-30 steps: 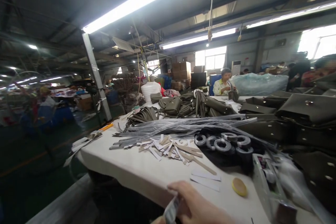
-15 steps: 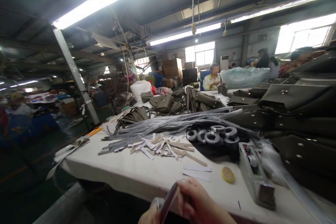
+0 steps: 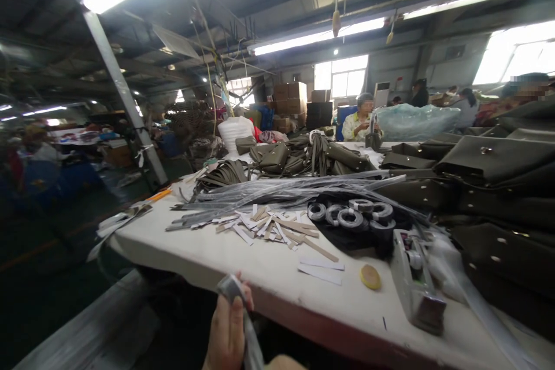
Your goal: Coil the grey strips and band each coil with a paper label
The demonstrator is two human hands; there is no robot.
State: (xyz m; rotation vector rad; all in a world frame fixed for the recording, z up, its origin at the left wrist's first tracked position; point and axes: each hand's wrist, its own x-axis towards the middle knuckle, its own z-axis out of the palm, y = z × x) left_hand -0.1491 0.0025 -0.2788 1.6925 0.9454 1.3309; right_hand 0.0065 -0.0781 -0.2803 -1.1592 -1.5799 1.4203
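Observation:
My left hand [image 3: 226, 329] is raised in front of the table's near edge, its fingers closed round a grey strip [image 3: 252, 342]. The strip bends over at the top of the fingers and hangs down toward the bottom of the view. Of my right hand [image 3: 284, 363] only a bit of skin shows at the bottom edge, beside the strip; its fingers are hidden. On the white table [image 3: 182, 254] lie a loose pile of white and tan slips [image 3: 271, 228], two separate white slips [image 3: 321, 270], and several grey coils [image 3: 350, 218] on black material.
A tape dispenser [image 3: 418, 286] stands at the right, beside a yellow-edged roll [image 3: 370, 277]. Long grey strips [image 3: 260, 195] lie behind the slips. Dark green bags [image 3: 511, 162] are stacked high at the right. A person [image 3: 362, 118] sits beyond the table.
The view has shifted. My left hand has risen with the strip, whose bent end now shows at the top. My right hand has dropped to the bottom edge, mostly out of view.

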